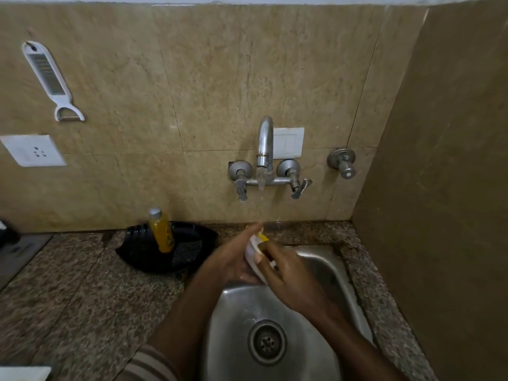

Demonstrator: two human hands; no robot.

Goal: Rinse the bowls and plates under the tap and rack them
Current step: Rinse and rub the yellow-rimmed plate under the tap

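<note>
Water runs from the chrome tap [265, 144] on the tiled wall down onto a small white dish with a yellow rim [254, 250]. Both hands hold that dish edge-on over the back of the steel sink [242, 306]. My left hand [233, 257] presses against its left face with fingers stretched toward the stream. My right hand [286, 273] grips its right side, fingers curled over the rim. Most of the dish is hidden between the hands, so I cannot tell whether it is a bowl or a plate.
A black tray [137, 251] on the granite counter left of the sink holds a yellow soap bottle [162, 232] and a dark scrub pad [187, 253]. A white peeler [49, 78] and a socket [33, 151] are on the wall. A brown side wall [439, 188] closes the right.
</note>
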